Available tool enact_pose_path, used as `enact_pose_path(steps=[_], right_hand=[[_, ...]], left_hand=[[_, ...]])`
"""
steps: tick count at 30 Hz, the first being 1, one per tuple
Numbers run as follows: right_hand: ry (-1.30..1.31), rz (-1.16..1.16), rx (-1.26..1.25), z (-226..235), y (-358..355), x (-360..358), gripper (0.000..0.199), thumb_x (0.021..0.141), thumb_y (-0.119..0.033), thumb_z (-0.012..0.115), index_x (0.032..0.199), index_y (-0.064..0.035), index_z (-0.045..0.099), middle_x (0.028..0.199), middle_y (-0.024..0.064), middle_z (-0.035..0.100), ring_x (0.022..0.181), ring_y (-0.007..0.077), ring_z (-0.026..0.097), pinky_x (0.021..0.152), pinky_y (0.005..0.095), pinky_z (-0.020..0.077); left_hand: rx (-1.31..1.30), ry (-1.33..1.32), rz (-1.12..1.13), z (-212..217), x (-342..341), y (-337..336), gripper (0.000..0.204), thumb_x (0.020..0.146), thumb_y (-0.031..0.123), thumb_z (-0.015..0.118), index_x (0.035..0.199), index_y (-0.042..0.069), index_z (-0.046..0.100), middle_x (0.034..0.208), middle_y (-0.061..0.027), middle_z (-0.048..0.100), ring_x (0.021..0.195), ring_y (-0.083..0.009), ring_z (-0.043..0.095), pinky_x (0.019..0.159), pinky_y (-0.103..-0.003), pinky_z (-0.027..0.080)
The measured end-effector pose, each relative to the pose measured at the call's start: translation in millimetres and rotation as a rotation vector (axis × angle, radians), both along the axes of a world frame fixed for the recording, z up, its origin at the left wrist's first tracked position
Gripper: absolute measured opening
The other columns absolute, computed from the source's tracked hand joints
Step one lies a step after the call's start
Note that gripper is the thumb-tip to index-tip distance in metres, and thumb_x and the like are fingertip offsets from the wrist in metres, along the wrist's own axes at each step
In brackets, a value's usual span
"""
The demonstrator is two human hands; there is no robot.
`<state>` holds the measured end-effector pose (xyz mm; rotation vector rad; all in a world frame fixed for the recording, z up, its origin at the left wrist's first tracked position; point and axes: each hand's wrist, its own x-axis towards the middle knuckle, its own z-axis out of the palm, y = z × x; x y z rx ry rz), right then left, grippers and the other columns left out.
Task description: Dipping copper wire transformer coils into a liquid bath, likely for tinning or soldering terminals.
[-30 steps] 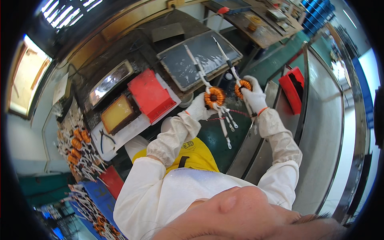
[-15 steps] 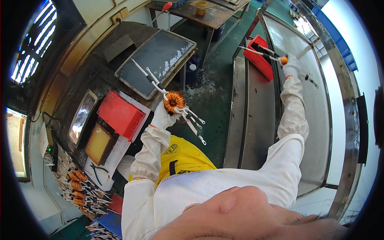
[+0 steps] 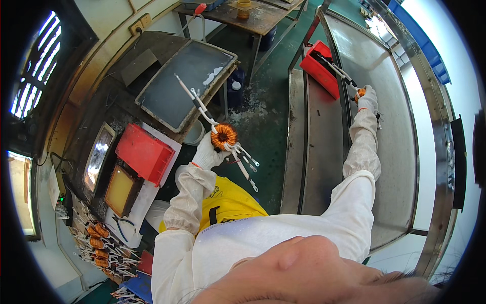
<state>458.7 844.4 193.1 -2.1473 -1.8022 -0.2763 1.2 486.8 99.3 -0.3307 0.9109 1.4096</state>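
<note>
My gloved left hand (image 3: 205, 154) is closed round a ring-shaped copper-wire coil (image 3: 231, 133). Long white leads point away from one side of that coil, and shorter ones with metal lugs stick out to the right. Out at the far right, my gloved right hand (image 3: 369, 101) grips a second copper coil (image 3: 360, 94), whose leads stretch toward a red bin (image 3: 324, 78). This coil is over the near-left edge of a grey metal table (image 3: 387, 172). My right fingers partly hide it, and whether it touches the metal I cannot tell.
On the dark workbench at left are a red bin (image 3: 144, 152), a dark tray with a yellow block (image 3: 121, 190), a shiny rectangular pan (image 3: 99, 158) and pliers (image 3: 120, 227). Several coils (image 3: 97, 243) are heaped at lower left. A dark flat tray (image 3: 177, 83) lies beyond.
My right hand has drawn nearer with its coil, away from the right-hand red bin. The left-hand coil is slightly lower in view. The whole scene has shifted a little left.
</note>
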Motion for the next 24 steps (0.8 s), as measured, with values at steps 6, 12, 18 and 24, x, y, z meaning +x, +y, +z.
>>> enact_pose_path(steps=[6, 12, 18, 24], right_hand=[[-0.155, -0.004, -0.068, -28, 9, 8, 0.041, 0.083, -0.026, 0.075, 0.120, -0.0204, 0.059, 0.118, 0.0126, 0.063, 0.113, 0.0342, 0.061, 0.093, 0.0459, 0.0511], [-0.244, 0.174, 0.175, -45, 4, 16, 0.059, 0.086, -0.026, 0.070, 0.140, -0.0237, 0.049, 0.127, 0.0139, 0.056, 0.122, 0.0343, 0.054, 0.102, 0.0457, 0.0440], [0.017, 0.481, 0.397, -35, -78, -45, 0.055, 0.088, -0.017, 0.065, 0.140, -0.0116, 0.049, 0.133, 0.0159, 0.055, 0.126, 0.0326, 0.052, 0.109, 0.0439, 0.0397], [0.988, 0.873, -0.685, -76, -208, -184, 0.050, 0.095, -0.021, 0.067, 0.139, -0.0081, 0.048, 0.124, 0.0098, 0.062, 0.116, 0.0187, 0.059, 0.101, 0.0319, 0.0458]], left_hand=[[0.083, -0.032, -0.094, -19, 8, 0, 0.037, 0.107, 0.037, 0.037, 0.126, 0.008, 0.050, 0.121, -0.0167, 0.059, 0.103, -0.0373, 0.068, 0.083, -0.055, 0.062], [0.011, 0.002, -0.057, -21, 17, 5, 0.032, 0.106, 0.033, 0.044, 0.124, 0.008, 0.050, 0.120, -0.0167, 0.059, 0.100, -0.0370, 0.068, 0.080, -0.053, 0.063], [0.033, 0.012, -0.021, -30, 27, 10, 0.034, 0.104, 0.042, 0.051, 0.121, 0.013, 0.057, 0.118, -0.0119, 0.059, 0.100, -0.0304, 0.063, 0.074, -0.047, 0.062], [0.020, -0.039, 0.036, -45, 38, 8, 0.039, 0.103, 0.043, 0.053, 0.123, 0.010, 0.055, 0.118, -0.0121, 0.058, 0.100, -0.0281, 0.063, 0.076, -0.049, 0.061]])
